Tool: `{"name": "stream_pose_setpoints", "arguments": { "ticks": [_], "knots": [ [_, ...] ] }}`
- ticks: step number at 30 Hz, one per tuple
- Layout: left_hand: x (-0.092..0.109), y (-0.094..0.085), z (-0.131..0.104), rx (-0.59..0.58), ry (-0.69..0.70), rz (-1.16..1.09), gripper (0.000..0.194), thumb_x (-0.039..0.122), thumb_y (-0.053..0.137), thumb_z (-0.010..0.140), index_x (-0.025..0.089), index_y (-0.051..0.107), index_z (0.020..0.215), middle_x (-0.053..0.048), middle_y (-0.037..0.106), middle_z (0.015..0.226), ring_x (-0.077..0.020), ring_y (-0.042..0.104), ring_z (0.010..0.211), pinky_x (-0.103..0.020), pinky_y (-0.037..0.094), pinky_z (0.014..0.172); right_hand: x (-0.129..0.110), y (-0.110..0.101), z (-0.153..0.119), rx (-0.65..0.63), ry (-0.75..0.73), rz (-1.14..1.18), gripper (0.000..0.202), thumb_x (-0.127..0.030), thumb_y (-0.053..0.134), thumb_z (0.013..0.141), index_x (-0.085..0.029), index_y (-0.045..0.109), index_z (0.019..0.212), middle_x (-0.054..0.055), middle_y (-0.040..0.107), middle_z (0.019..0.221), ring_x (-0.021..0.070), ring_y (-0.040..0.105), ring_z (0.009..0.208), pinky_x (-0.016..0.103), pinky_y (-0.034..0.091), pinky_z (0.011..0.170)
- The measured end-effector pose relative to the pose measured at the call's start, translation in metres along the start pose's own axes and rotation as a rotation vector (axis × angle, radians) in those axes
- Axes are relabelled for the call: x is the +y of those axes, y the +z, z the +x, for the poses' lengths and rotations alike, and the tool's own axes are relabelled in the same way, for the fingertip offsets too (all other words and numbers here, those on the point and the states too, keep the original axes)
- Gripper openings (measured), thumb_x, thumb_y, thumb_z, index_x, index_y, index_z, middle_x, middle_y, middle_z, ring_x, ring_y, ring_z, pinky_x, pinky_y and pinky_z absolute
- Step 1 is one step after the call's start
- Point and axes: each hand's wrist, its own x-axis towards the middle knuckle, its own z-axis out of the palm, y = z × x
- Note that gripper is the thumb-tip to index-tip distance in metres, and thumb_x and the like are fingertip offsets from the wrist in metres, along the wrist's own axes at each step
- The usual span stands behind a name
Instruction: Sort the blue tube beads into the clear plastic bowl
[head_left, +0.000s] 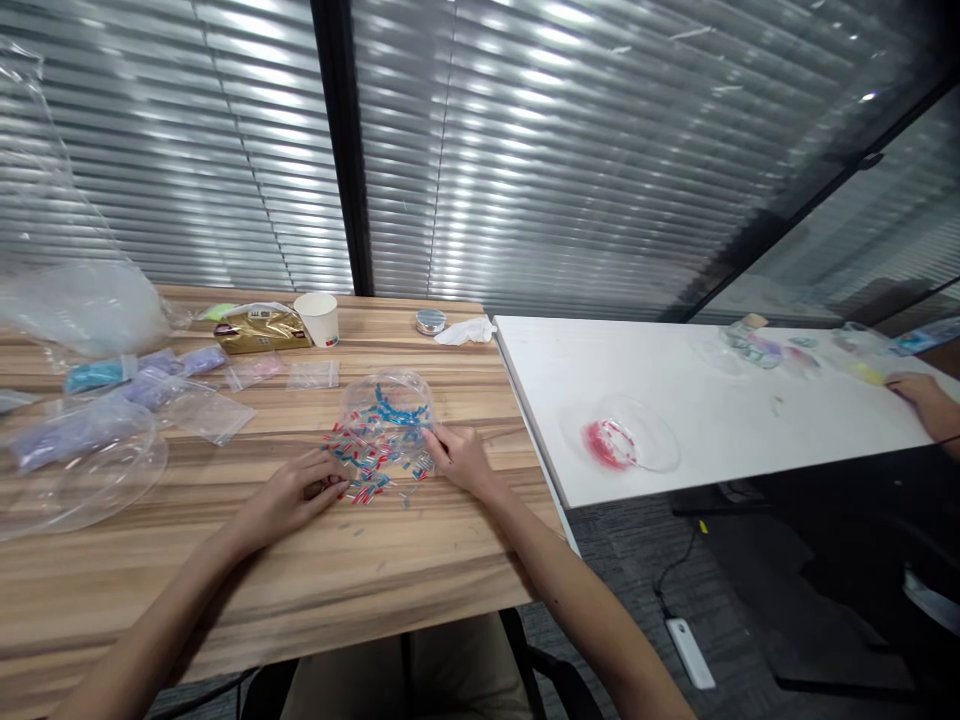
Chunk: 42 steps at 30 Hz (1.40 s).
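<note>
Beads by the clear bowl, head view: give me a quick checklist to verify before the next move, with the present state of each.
1. Beads lie loose on the wooden table, away from its edge: ok.
2. Left hand rests at the pile: ok.
3. Right hand touches the clear bowl: ok.
4. Either hand pinching a bead: cannot tell.
5. Paper cup upright, apart from the hands: ok.
6. Another person's hand stays on the white table: ok.

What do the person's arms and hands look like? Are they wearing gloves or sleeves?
No gloves. The left hand and right hand are bare, and both forearms are bare as far as the picture shows, with no sleeves. No rings, watch or bracelets are visible.
</note>
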Motion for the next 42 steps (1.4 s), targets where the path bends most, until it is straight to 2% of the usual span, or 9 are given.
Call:
{"name": "stream_pose_setpoints", "arguments": {
  "ticks": [9, 18, 28, 35, 42],
  "knots": [
    [0.0018, -0.002, 0.0004, 0.008, -0.02, 0.007, 0.027, 0.035, 0.045, 0.094, 0.02, 0.066, 0.086, -0.004, 0.069, 0.083, -0.0168, 0.062, 0.078, -0.025, 0.049, 0.071, 0.0001, 0.001, -0.0001, -0.021, -0.006, 0.001, 0.033, -0.025, 0.044, 0.097, -0.018, 0.063, 0.07, 0.002, 0.064, 0.059, 0.0122, 0.054, 0.051, 0.023, 0.03, 0.054],
    [-0.0044, 0.001, -0.0014, 0.013, -0.018, 0.006, 0.026, 0.035, 0.046, 0.094, 0.02, 0.066, 0.088, -0.004, 0.069, 0.085, -0.0173, 0.063, 0.079, -0.026, 0.049, 0.073, 0.0006, 0.0011, -0.0003, -0.022, -0.015, -0.008, 0.031, -0.023, 0.046, 0.096, -0.018, 0.062, 0.071, 0.003, 0.066, 0.061, 0.0118, 0.056, 0.052, 0.023, 0.031, 0.055],
    [-0.005, 0.0, -0.0023, 0.078, -0.065, -0.023, 0.028, 0.039, 0.047, 0.094, 0.019, 0.066, 0.087, -0.004, 0.069, 0.082, -0.0174, 0.063, 0.075, -0.026, 0.05, 0.069, -0.0004, 0.0, 0.0007, -0.033, -0.018, -0.008, 0.031, -0.024, 0.046, 0.096, -0.018, 0.063, 0.07, 0.003, 0.065, 0.059, 0.0121, 0.055, 0.051, 0.023, 0.031, 0.053],
    [-0.0033, -0.0032, -0.0022, 0.122, -0.004, 0.005, 0.025, 0.032, 0.047, 0.094, 0.019, 0.064, 0.083, -0.003, 0.067, 0.079, -0.0165, 0.061, 0.075, -0.025, 0.047, 0.069, -0.0005, 0.0034, 0.0008, 0.039, -0.037, 0.001, 0.034, -0.024, 0.044, 0.097, -0.018, 0.06, 0.067, 0.002, 0.063, 0.057, 0.0126, 0.054, 0.049, 0.023, 0.032, 0.053],
    [-0.0068, -0.0018, -0.0037, 0.102, -0.02, 0.029, 0.023, 0.029, 0.047, 0.095, 0.019, 0.063, 0.083, -0.003, 0.064, 0.077, -0.0157, 0.059, 0.073, -0.024, 0.045, 0.067, -0.0014, 0.0054, 0.0001, 0.075, -0.088, 0.012, 0.038, -0.024, 0.035, 0.098, -0.019, 0.057, 0.068, 0.003, 0.063, 0.058, 0.0142, 0.056, 0.05, 0.025, 0.033, 0.052]
  ]
}}
